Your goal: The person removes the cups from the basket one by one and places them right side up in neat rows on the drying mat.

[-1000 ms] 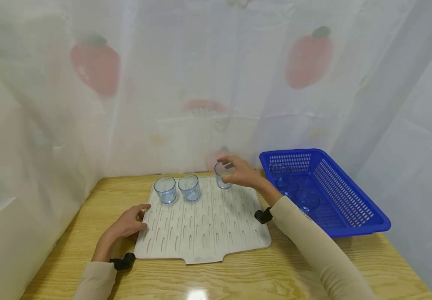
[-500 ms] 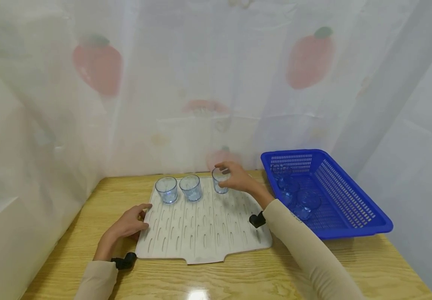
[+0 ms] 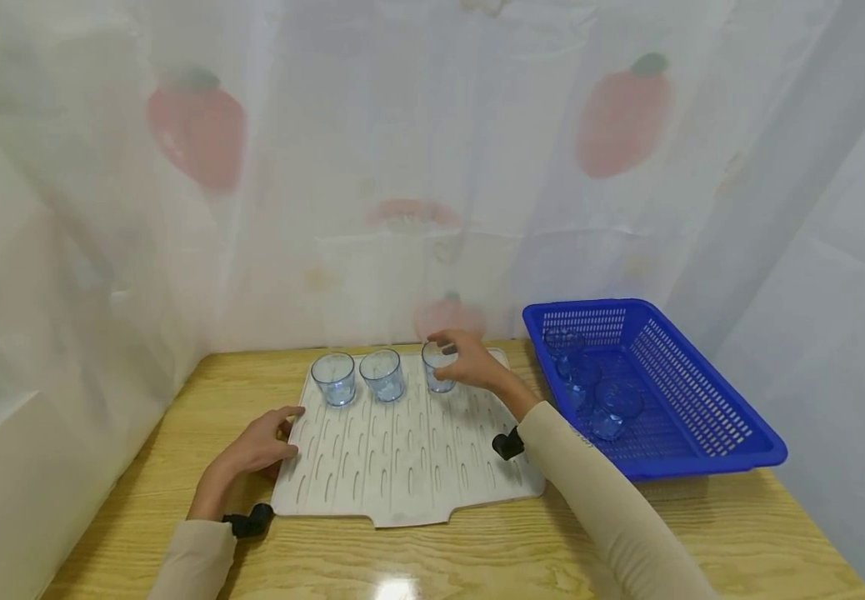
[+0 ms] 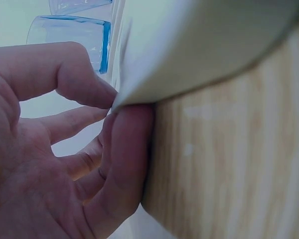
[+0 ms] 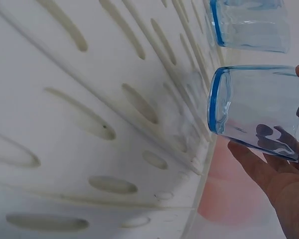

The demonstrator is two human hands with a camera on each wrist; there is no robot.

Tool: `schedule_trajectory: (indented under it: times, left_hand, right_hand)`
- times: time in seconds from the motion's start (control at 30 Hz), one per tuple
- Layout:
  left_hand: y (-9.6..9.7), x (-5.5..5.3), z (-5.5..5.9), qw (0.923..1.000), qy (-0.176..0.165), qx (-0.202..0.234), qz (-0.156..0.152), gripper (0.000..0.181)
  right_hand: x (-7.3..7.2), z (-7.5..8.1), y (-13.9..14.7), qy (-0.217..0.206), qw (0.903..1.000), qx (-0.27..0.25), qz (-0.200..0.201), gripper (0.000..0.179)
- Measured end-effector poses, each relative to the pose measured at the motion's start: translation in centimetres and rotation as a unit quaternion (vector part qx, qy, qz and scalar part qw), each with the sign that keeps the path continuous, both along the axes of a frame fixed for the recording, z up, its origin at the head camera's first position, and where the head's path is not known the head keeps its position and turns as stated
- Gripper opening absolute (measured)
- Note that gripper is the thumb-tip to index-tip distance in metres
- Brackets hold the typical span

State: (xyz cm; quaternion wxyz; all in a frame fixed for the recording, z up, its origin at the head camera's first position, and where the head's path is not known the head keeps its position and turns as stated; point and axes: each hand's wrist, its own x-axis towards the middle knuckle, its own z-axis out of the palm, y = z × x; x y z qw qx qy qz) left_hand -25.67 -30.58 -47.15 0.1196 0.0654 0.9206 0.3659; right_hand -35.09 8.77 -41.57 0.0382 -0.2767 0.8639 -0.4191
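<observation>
My right hand [image 3: 470, 360] holds a clear bluish drinking glass [image 5: 259, 107] near its rim, thumb and fingers on opposite sides. The glass is upright over the back of a pale grooved draining mat [image 3: 402, 450]; whether its base touches is hard to tell. To its left on the mat stand a glass [image 3: 382, 377] and, farther left, another glass [image 3: 334, 381], both upright. At the mat's left edge, my left hand [image 3: 256, 442] pinches the rim; the left wrist view shows its fingertips [image 4: 132, 122] tucked against the mat's edge by the wood.
A blue perforated plastic basket [image 3: 702, 400] at the right holds several similar glasses [image 3: 608, 410]. Everything stands on a wooden table [image 3: 327, 562]. A whitish curtain with strawberry prints [image 3: 417, 167] hangs behind and at both sides.
My right hand has brought the glass slightly left and down, nearer the two standing glasses. The left hand stays at the mat's edge.
</observation>
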Motion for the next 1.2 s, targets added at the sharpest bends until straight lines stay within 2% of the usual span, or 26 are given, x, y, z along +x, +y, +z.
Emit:
schedule_trajectory:
  times: [0.2,0.67,1.2]
  left_hand:
    - [-0.1,0.1,0.0,1.0000,0.003,-0.002,-0.003,0.075]
    - [0.0,0.0,-0.1,1.0000,0.002,-0.003,-0.001,0.076]
    - [-0.1,-0.1,-0.2,1.0000,0.003,-0.003,-0.003,0.076]
  right_hand:
    - [0.3,-0.4,-0.4,-0.007,0.9998,-0.014,0.015,0.072]
    - [-0.3,-1.4,-0.6,-0.020,0.9997,-0.015,0.001,0.072]
    - [0.0,-1.4,-1.3,-0.017,0.9987,0.043,-0.023,0.071]
